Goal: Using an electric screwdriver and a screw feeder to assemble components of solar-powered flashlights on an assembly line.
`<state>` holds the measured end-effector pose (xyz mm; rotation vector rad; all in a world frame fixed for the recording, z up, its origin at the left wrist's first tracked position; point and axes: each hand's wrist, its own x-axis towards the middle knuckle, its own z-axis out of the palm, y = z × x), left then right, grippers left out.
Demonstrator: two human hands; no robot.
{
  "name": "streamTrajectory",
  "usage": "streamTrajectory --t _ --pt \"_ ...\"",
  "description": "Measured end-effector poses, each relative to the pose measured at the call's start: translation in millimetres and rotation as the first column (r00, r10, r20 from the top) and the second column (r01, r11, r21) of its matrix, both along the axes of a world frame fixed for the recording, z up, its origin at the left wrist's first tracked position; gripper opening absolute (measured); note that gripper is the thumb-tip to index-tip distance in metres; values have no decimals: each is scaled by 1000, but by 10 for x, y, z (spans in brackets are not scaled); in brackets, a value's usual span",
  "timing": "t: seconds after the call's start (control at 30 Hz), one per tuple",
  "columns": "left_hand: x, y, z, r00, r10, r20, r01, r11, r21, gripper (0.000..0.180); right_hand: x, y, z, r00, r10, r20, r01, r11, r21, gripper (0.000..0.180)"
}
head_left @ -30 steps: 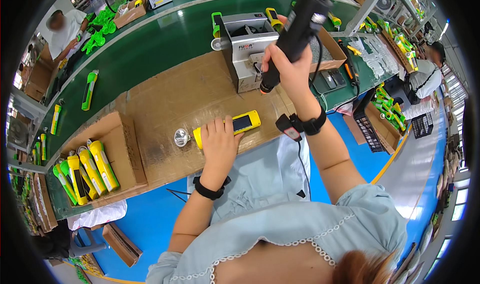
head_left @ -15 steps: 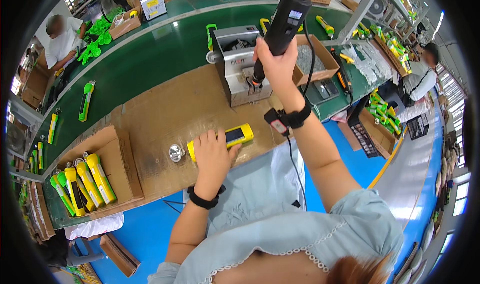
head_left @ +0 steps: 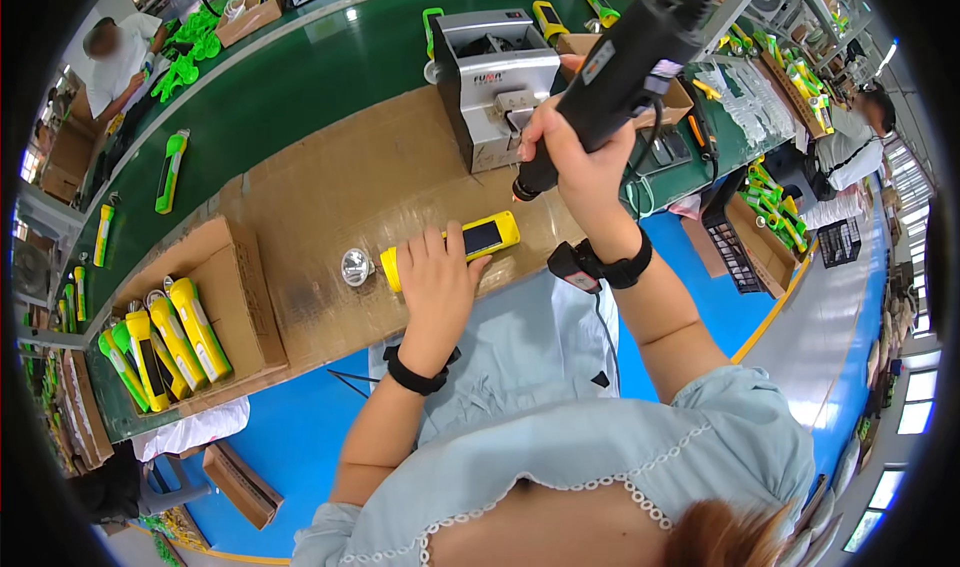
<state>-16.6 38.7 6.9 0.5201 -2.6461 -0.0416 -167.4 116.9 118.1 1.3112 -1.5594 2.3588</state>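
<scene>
My left hand (head_left: 437, 282) lies over a yellow flashlight body (head_left: 492, 235) with a dark panel, its fingers curled round the casing and pressing it onto the cardboard sheet (head_left: 330, 187). Beside its left end sits a shiny round reflector (head_left: 355, 267). In my right hand (head_left: 590, 172) is a thick black electric screwdriver (head_left: 625, 77), gripped at its lower body. The screwdriver is tilted, its bit pointing down and left, just beyond the flashlight's right end and apart from it. Behind the bit stands a silver screw feeder (head_left: 510, 72).
An open cardboard box (head_left: 262, 302) at left holds several yellow and green flashlights (head_left: 190, 337). More flashlights (head_left: 172, 172) lie on the green bench (head_left: 270, 107). A cable loops by my right hand. Other people (head_left: 120, 72) work at far left and right.
My right hand has drawn the screwdriver away from the screw feeder, rightward and nearer me, towards the flashlight's right end. My left hand still holds the flashlight, which sits slightly further right in view.
</scene>
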Motion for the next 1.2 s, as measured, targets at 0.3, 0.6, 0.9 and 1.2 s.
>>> streamTrajectory --t 0.3,0.6,0.9,1.2 --pt "117 147 -109 999 50 -2 -50 998 -34 61 29 208 -56 979 185 82 -187 982 18 52" --pt "223 231 -167 999 18 -47 -19 1000 -18 68 71 233 -105 958 246 150 -259 963 75 52" --pt "227 237 -185 999 24 -49 -25 999 -21 66 49 150 -201 958 244 148 -247 969 -5 43" --pt "115 79 -28 999 -4 -53 6 1000 29 60 45 7 -297 994 99 49 -102 993 60 43"
